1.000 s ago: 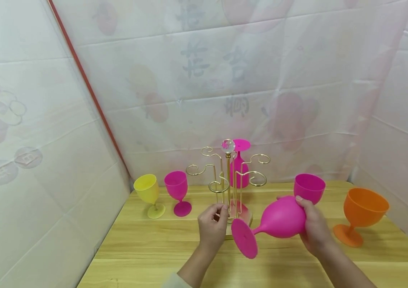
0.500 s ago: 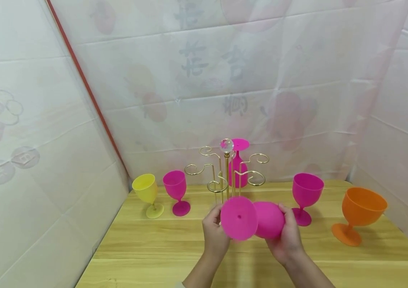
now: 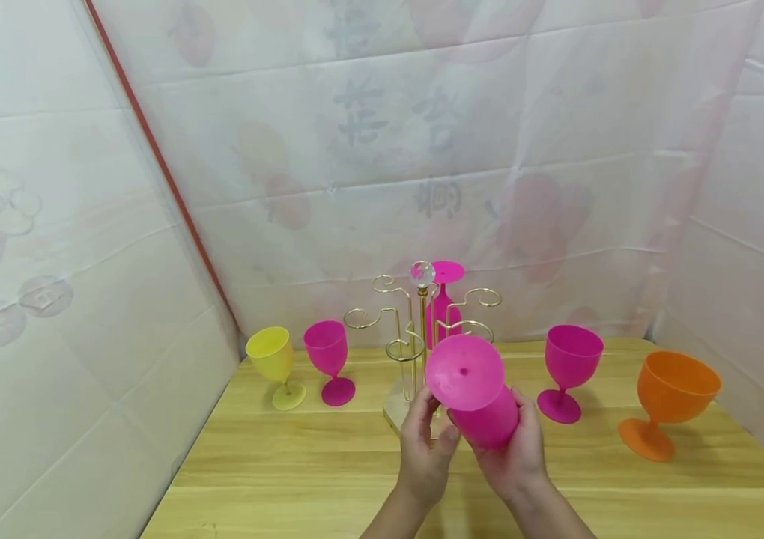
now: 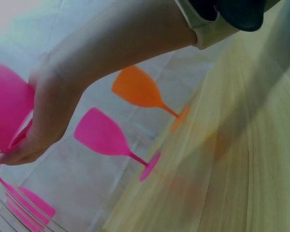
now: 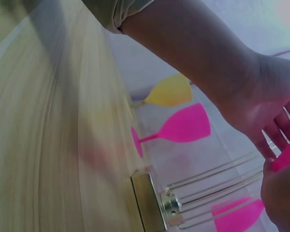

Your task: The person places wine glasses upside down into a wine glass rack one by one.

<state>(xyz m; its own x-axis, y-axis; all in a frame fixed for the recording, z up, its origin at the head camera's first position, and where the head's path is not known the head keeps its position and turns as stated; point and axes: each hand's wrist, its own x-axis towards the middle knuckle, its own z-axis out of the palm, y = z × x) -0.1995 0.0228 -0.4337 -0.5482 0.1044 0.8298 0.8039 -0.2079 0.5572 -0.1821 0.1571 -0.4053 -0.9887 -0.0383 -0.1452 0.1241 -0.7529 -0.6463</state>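
A pink goblet (image 3: 476,398), tipped foot-up with its round foot turned to the head camera, is held above the middle of the tabletop (image 3: 267,486), in front of the wire rack (image 3: 423,318). The right hand (image 3: 515,458) has its fingers curved round the bowl, cupping it from the right. The left hand (image 3: 425,453) is just beside the foot, its thumb apart from the fingers; the right wrist view shows these fingers spread and lightly bent. Whether they touch the goblet or the rack, I cannot tell.

The gold rack stands upright, its pale base (image 3: 395,409) partly hidden by the hands; a clear ball (image 3: 422,274) tops the post and curled arms spread round it. At the rack's far side is an inverted goblet (image 3: 443,313), also pink, foot uppermost.

Toward the tabletop's far left corner, a yellow goblet (image 3: 270,355) stands upright, with a smaller-looking magenta goblet (image 3: 326,349) just to its right. Across the tabletop, a deep-pink goblet (image 3: 572,359) stands upright toward the far right corner, and an orange goblet (image 3: 677,389) near the right edge. Beyond the far edge hangs a pale printed sheet (image 3: 368,172).
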